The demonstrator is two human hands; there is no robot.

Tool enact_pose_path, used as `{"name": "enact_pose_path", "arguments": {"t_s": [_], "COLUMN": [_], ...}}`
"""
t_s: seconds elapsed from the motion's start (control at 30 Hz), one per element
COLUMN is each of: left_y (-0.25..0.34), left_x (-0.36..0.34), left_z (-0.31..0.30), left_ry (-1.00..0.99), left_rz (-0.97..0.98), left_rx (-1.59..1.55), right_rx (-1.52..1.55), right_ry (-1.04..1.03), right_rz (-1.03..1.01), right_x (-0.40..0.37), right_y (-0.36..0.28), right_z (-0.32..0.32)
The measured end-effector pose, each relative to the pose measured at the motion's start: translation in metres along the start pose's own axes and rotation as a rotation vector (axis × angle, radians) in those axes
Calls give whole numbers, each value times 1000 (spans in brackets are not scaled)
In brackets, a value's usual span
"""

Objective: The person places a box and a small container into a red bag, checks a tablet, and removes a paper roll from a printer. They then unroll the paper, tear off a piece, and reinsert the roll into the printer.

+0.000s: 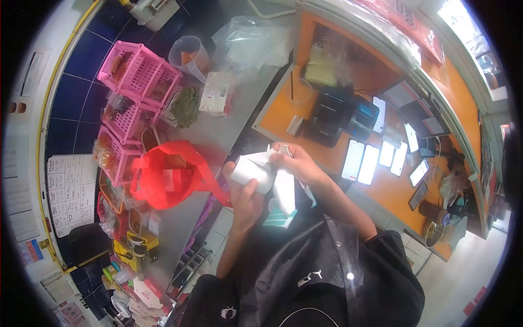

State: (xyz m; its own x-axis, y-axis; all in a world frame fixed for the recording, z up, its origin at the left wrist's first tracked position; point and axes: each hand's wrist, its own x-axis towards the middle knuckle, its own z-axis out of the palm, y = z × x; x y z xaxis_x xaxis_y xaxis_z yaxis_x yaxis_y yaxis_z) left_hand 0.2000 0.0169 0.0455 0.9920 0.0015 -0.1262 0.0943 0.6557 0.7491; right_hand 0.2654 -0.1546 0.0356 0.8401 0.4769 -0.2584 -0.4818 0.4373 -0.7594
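White paper (254, 173), curled into a roll or folded shape, is between my two hands. My left hand (244, 199) has its fingers and thumb round the lower left side of it. At the upper right, my right hand (294, 162) pinches the paper's edge. A loose white strip (284, 191) hangs below my right hand, and a white and teal piece (280, 213) shows under it. Just left of my left hand, an open red bag (163, 174) stands on the metal counter (239, 109), with something pale inside.
Pink baskets (136, 73) line the counter's far left, near a clear plastic jug (188, 56) and a green cloth (184, 106). On the orange desk (275, 111) at right are a black printer (328, 114), several lit phones (368, 164) and a monitor (417, 109).
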Motion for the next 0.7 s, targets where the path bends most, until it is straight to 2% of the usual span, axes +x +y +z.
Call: {"name": "enact_pose_path", "arguments": {"t_s": [0.07, 0.17, 0.23, 0.3, 0.4, 0.53, 0.63, 0.7], "left_y": [1, -5, -9, -20, -26, -32, -45, -54], "left_x": [1, 8, 11, 18, 23, 34, 52, 64], "left_z": [-5, -16, -13, -27, -23, -12, -22, -18], "left_ry": [47, 110, 151, 104, 72, 22, -75, -58], "left_rz": [7, 40, 79, 74, 19, -211, -578, -713], "left_rx": [22, 102, 195, 361, 467, 444, 22, -11], "right_rx": [-79, -520, -504, -591, -464, -582, -492, -424], "right_ry": [130, 238, 71, 18, 210, 388, 425, 478], "right_rz": [-75, -213, -21, 2, -1, -179, -63, -103], "right_x": [-4, -9, -9, -7, -11, -16, -26, -35], "right_y": [-4, -9, 7, 17, 7, 13, 8, 8], "right_z": [8, 12, 2, 1, 9, -9, -27, -46]}}
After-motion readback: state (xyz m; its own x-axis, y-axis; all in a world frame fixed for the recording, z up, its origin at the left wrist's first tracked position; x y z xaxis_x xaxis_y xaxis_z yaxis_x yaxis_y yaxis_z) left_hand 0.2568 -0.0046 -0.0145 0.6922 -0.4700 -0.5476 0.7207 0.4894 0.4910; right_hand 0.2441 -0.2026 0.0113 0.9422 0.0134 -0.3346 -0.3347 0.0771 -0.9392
